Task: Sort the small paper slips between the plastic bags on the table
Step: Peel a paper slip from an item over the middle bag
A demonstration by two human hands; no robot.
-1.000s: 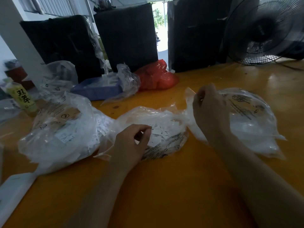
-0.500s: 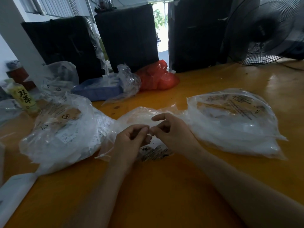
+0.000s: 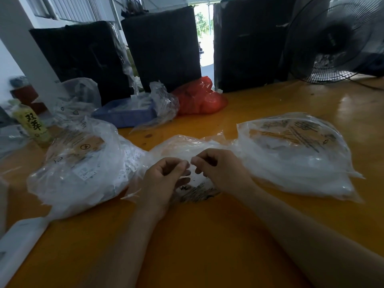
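Three clear plastic bags lie in a row on the orange table [image 3: 207, 246]. The left bag [image 3: 83, 169] is bulky and full of white paper slips. The right bag [image 3: 297, 154] is flatter, with black print on top. The middle bag [image 3: 187, 144] sits between them, its printed lower part [image 3: 197, 192] showing under my hands. My left hand [image 3: 162, 181] and my right hand [image 3: 222, 169] meet over the middle bag, fingertips almost touching. Both have curled fingers that pinch something small and pale at the bag's mouth; whether it is a slip or the plastic film is unclear.
Behind the bags stand a blue tray [image 3: 124, 115] under crumpled plastic, a red bag [image 3: 199, 98], a yellow-green bottle [image 3: 31, 123] at far left, and three black wrapped blocks [image 3: 164, 48]. A fan [image 3: 336, 38] is at the back right. A white flat object [image 3: 18, 244] lies at the near-left edge.
One second ago my right hand was raised at the right bag's edge. It came down and left to the middle bag and now meets my left hand, which barely moved.
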